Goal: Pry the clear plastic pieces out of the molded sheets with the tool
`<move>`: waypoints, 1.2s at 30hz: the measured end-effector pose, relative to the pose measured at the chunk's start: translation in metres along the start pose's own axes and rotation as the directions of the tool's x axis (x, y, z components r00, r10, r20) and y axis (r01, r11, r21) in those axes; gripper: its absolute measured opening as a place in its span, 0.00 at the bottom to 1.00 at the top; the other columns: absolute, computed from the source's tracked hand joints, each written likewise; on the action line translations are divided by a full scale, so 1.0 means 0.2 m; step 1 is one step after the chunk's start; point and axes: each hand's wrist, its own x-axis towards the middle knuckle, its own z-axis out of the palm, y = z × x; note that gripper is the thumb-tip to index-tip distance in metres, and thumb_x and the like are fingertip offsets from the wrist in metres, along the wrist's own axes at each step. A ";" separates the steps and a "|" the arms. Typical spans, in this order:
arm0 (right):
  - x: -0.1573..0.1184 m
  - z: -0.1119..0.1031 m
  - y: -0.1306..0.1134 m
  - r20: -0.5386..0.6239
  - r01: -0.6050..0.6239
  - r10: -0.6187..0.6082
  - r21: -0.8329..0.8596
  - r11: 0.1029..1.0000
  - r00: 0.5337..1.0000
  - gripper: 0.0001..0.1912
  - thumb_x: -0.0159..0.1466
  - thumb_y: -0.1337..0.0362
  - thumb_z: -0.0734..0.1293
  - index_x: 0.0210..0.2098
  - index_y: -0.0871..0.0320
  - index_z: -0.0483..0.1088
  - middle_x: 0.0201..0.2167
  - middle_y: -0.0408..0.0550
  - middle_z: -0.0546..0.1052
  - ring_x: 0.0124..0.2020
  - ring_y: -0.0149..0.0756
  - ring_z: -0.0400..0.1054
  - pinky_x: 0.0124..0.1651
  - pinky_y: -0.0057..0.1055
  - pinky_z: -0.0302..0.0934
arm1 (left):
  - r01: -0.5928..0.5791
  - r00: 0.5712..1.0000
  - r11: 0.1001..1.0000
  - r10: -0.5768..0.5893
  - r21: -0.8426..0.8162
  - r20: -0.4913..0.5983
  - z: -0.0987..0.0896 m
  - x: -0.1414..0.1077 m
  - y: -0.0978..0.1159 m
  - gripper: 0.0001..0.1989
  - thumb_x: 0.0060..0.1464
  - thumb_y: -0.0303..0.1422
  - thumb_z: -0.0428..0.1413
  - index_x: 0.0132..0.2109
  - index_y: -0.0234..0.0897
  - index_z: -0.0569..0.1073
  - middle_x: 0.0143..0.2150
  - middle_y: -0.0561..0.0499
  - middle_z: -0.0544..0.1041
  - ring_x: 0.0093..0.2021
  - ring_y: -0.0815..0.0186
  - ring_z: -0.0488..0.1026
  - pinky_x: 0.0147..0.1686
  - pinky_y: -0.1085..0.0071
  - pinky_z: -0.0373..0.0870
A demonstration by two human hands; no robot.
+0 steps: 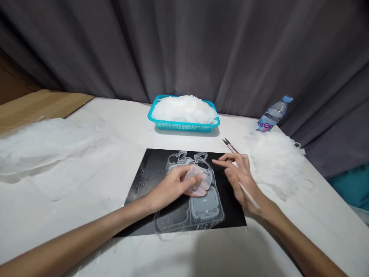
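Observation:
My left hand (pixel 180 182) holds a small translucent plate (pixel 199 181) with rounded corners, its thumb lying on top, above a black mat (pixel 150 173). Beneath it on the mat lies a clear film sheet (pixel 173 227) with looped, cut-out shapes, and a grey rounded panel (pixel 205 204) shows in it. My right hand (pixel 240 175) is at the mat's right edge, index finger stretched to the left, apart from the plate. A thin white stick (pixel 248 195) lies across that hand, its upper part hidden behind the fingers.
A turquoise basket (pixel 184 127) heaped with white material stands behind the mat. Small snips (pixel 230 145) lie beyond my right hand. White piles sit at the left (pixel 52 150) and right (pixel 273 161), with a water bottle (pixel 273 115) behind the right one. A grey curtain hangs behind.

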 end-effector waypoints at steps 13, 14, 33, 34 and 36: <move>0.05 0.03 -0.10 0.199 -0.300 0.247 0.311 0.902 0.948 0.14 0.73 0.53 0.66 0.36 0.55 0.73 0.32 0.42 0.69 0.34 0.35 0.62 0.39 0.33 0.58 | -0.166 0.977 0.671 0.210 0.723 0.029 0.07 -0.11 0.04 0.16 0.72 0.47 0.49 0.50 0.42 0.74 0.32 0.55 0.77 0.31 0.64 0.77 0.31 0.72 0.70; 0.05 0.02 -0.10 0.231 -0.312 0.244 0.332 0.890 0.942 0.13 0.72 0.54 0.67 0.36 0.55 0.73 0.32 0.42 0.69 0.34 0.35 0.62 0.39 0.33 0.57 | -0.200 0.965 0.562 0.257 0.802 0.060 0.07 -0.12 0.06 0.16 0.73 0.45 0.47 0.51 0.42 0.74 0.31 0.55 0.75 0.30 0.64 0.76 0.30 0.72 0.67; 0.08 0.05 0.07 -0.072 -0.116 0.114 -0.024 0.993 0.991 0.05 0.68 0.67 0.67 0.34 0.55 0.72 0.33 0.45 0.75 0.39 0.40 0.67 0.45 0.36 0.60 | -0.634 0.490 -0.278 0.577 0.722 0.653 0.11 -0.19 0.00 0.13 0.71 0.23 0.48 0.56 0.31 0.74 0.32 0.51 0.78 0.32 0.65 0.77 0.37 0.71 0.74; 0.08 0.04 0.09 -0.093 -0.127 0.122 -0.045 0.991 0.988 0.06 0.70 0.64 0.67 0.35 0.55 0.73 0.33 0.45 0.76 0.40 0.41 0.68 0.46 0.37 0.60 | -0.624 0.607 -0.065 0.588 0.779 0.535 0.10 -0.18 0.00 0.12 0.73 0.25 0.47 0.56 0.34 0.73 0.34 0.52 0.79 0.31 0.67 0.76 0.35 0.73 0.73; 0.09 0.02 0.09 -0.102 -0.154 0.146 -0.080 0.985 0.984 0.06 0.71 0.60 0.67 0.37 0.54 0.74 0.35 0.46 0.78 0.41 0.43 0.69 0.47 0.38 0.61 | -0.460 0.844 0.369 0.465 0.807 0.269 0.06 -0.15 0.02 0.11 0.75 0.33 0.48 0.54 0.39 0.73 0.34 0.55 0.78 0.27 0.70 0.73 0.28 0.76 0.68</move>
